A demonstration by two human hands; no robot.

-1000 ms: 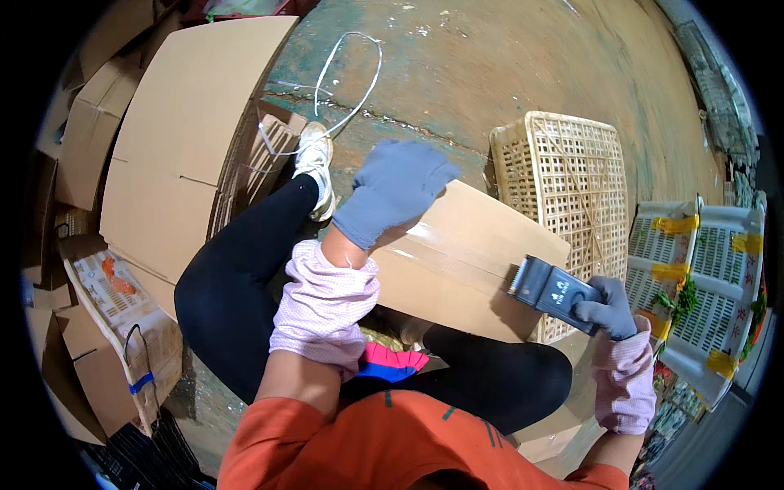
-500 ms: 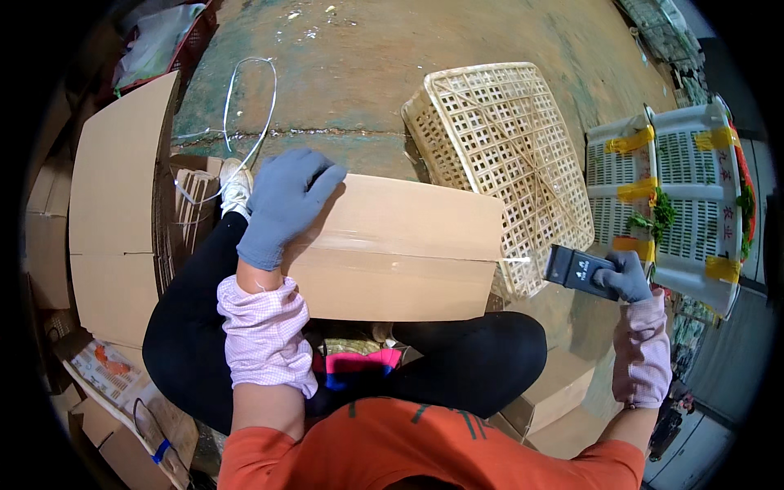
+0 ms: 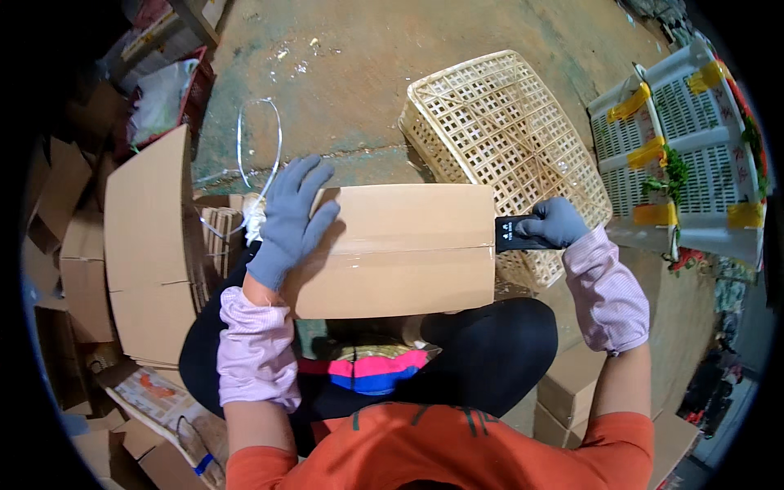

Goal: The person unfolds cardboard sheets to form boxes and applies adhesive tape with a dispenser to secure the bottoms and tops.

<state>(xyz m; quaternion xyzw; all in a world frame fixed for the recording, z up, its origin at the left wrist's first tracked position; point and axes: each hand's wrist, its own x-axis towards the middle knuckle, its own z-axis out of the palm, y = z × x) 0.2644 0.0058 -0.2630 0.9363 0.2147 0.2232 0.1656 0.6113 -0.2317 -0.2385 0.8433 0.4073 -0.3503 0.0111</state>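
A brown cardboard box [image 3: 408,220] with its flaps folded together lies across my lap. A seam runs along its top, with a shiny clear strip along part of it. My left hand [image 3: 292,214], in a grey glove, lies on the box's left end with its fingers spread. At the right end, my gloved right hand [image 3: 557,224] is closed round a flat black hand tool [image 3: 513,233] with white print. The tool's front edge meets the box's right side near the seam; its far side is hidden.
An upturned cream plastic basket [image 3: 506,122] stands beyond the box. White crates [image 3: 686,155] with yellow tape and greens are at the right. Flattened cartons [image 3: 151,245] stand at the left, near a loop of white strap [image 3: 279,131]. More cartons [image 3: 567,384] sit behind my right knee.
My right hand has brought the black tool leftward to the box's end. The left hand's fingers have spread out further. The whole view has shifted a little.
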